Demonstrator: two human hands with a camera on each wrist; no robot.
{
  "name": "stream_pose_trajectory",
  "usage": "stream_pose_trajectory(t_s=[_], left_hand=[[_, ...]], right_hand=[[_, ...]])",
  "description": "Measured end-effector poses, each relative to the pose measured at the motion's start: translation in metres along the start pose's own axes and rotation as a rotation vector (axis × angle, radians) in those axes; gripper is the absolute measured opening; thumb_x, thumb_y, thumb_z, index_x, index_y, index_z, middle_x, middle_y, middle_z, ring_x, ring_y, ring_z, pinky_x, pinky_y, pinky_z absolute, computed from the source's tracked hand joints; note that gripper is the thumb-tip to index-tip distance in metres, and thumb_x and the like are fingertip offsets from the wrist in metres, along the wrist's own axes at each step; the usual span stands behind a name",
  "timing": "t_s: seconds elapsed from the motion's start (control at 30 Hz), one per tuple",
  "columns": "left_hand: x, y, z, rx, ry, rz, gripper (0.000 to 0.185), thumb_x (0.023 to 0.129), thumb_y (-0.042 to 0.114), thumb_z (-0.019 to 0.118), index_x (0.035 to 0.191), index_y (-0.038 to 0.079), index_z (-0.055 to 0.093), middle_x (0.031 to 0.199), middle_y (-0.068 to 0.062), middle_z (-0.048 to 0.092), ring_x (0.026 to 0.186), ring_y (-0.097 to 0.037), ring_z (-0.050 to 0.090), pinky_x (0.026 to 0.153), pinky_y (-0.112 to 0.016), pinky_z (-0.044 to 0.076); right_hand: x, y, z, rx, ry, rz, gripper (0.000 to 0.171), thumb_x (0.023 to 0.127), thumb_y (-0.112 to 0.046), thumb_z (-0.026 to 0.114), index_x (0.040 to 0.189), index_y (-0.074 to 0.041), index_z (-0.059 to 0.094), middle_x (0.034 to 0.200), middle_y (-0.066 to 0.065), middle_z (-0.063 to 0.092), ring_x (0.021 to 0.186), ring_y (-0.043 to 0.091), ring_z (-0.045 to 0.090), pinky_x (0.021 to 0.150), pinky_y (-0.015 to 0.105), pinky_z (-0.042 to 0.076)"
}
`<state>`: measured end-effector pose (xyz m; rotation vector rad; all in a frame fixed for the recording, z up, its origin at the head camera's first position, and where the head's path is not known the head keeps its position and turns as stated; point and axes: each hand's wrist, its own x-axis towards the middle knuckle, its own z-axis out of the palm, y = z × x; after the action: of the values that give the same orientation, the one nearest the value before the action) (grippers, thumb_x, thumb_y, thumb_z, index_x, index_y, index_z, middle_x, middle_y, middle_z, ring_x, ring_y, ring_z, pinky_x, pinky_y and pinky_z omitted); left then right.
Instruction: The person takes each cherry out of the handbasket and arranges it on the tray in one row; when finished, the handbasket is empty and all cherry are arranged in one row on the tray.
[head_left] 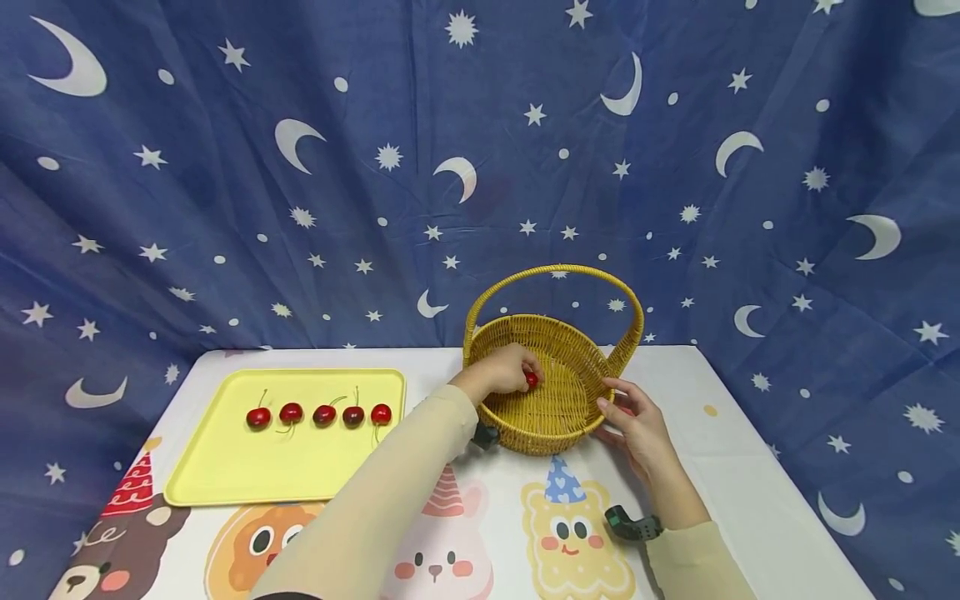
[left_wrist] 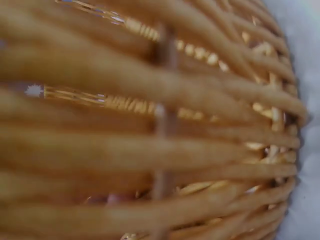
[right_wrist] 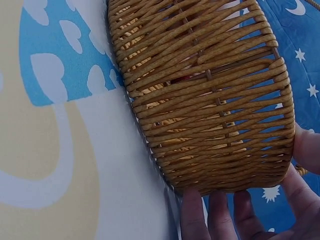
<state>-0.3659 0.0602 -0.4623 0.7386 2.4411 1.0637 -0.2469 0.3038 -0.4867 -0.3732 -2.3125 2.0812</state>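
A woven wicker basket [head_left: 555, 437] with a tall arched handle stands on the table. Inside it, my left hand [head_left: 512, 367] pinches a red cherry [head_left: 531, 380] low over the woven bottom. The left wrist view is filled by the basket's outer weave, which hides the fingers there. My right hand [head_left: 633, 423] grips the basket's right side, thumb at the rim and the other fingers against the outer wall, as the right wrist view shows up close. Several cherries [head_left: 324, 415] with stems lie in a row on a yellow tray [head_left: 225, 471] at the left.
The white tablecloth [head_left: 720, 442] carries printed cartoon figures along the front. Behind the table hangs a dark blue curtain [head_left: 360, 208] with moons and stars, close behind the basket. My left forearm [head_left: 390, 492] passes over the tray's right front corner.
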Motion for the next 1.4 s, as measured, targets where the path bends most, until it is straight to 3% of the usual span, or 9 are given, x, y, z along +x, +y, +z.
stream_pose_trajectory(t_s=[0.17,0.3,0.47,0.6,0.77,0.93,1.13,1.3,1.4], left_hand=[[-0.009,0.008,-0.005,-0.031,0.038,0.046,0.03,0.096,-0.001,0.076,0.124,0.008,0.079,0.129,-0.012,0.075,0.122,-0.027,0.068,0.098,-0.036,0.057],[-0.028,0.018,-0.013,0.009,0.05,0.112,0.027,0.098,0.007,0.077,0.125,0.012,0.079,0.126,-0.006,0.077,0.119,-0.023,0.07,0.099,-0.036,0.057],[-0.07,0.025,-0.025,-0.001,0.105,0.186,0.028,0.099,0.01,0.078,0.125,0.018,0.079,0.122,-0.002,0.075,0.108,-0.019,0.071,0.093,-0.034,0.057],[-0.115,0.016,-0.038,-0.026,0.21,0.217,0.028,0.096,0.01,0.081,0.123,0.019,0.082,0.117,-0.002,0.069,0.1,-0.017,0.072,0.088,-0.032,0.06],[-0.17,-0.017,-0.056,-0.024,0.362,0.194,0.03,0.091,0.002,0.084,0.118,0.013,0.083,0.112,-0.005,0.066,0.099,-0.019,0.073,0.088,-0.028,0.062],[-0.223,-0.061,-0.08,0.007,0.445,0.085,0.036,0.091,-0.007,0.079,0.121,0.012,0.08,0.117,-0.009,0.067,0.102,-0.027,0.076,0.075,-0.025,0.061],[-0.282,-0.111,-0.117,0.168,0.568,-0.065,0.034,0.091,-0.006,0.078,0.123,0.008,0.076,0.117,-0.017,0.067,0.089,-0.025,0.074,0.064,-0.024,0.054],[-0.316,-0.153,-0.142,0.276,0.574,-0.207,0.033,0.091,-0.001,0.078,0.123,0.003,0.07,0.114,-0.026,0.069,0.078,-0.02,0.07,0.065,-0.03,0.049],[-0.328,-0.171,-0.151,0.312,0.536,-0.294,0.032,0.092,0.001,0.077,0.123,0.0,0.068,0.113,-0.031,0.07,0.084,-0.032,0.069,0.071,-0.041,0.05]], right_hand=[[0.0,-0.001,0.0,0.001,-0.008,0.003,0.052,0.108,-0.012,0.065,0.157,-0.01,0.048,0.126,0.004,0.051,0.115,0.019,0.065,0.09,0.035,0.065],[-0.001,-0.001,0.0,-0.002,-0.005,0.004,0.052,0.108,-0.013,0.065,0.157,-0.01,0.048,0.129,0.005,0.051,0.115,0.019,0.066,0.089,0.034,0.065],[0.0,0.0,0.0,0.002,-0.002,-0.002,0.051,0.108,-0.012,0.065,0.157,-0.011,0.049,0.128,0.005,0.051,0.115,0.02,0.066,0.088,0.035,0.065],[-0.001,0.0,0.001,0.015,-0.009,-0.009,0.051,0.107,-0.013,0.066,0.156,-0.01,0.05,0.122,0.003,0.051,0.108,0.014,0.066,0.088,0.036,0.065],[-0.001,-0.001,0.001,0.012,-0.008,-0.009,0.051,0.107,-0.014,0.067,0.155,-0.01,0.05,0.122,0.003,0.051,0.107,0.012,0.065,0.09,0.038,0.065],[-0.001,-0.001,0.0,0.007,-0.005,-0.003,0.053,0.107,-0.016,0.067,0.157,-0.01,0.049,0.125,0.003,0.049,0.109,0.014,0.064,0.092,0.04,0.065],[-0.001,-0.003,0.001,0.019,-0.002,0.009,0.053,0.108,-0.015,0.066,0.158,-0.011,0.048,0.126,0.003,0.048,0.109,0.013,0.064,0.089,0.036,0.065],[-0.003,-0.003,0.002,0.02,0.0,0.016,0.052,0.108,-0.015,0.065,0.157,-0.011,0.048,0.126,0.003,0.048,0.108,0.012,0.064,0.09,0.036,0.065],[-0.003,-0.002,0.003,0.02,0.005,0.008,0.052,0.108,-0.015,0.066,0.156,-0.011,0.049,0.126,0.004,0.049,0.109,0.013,0.065,0.09,0.037,0.065]])
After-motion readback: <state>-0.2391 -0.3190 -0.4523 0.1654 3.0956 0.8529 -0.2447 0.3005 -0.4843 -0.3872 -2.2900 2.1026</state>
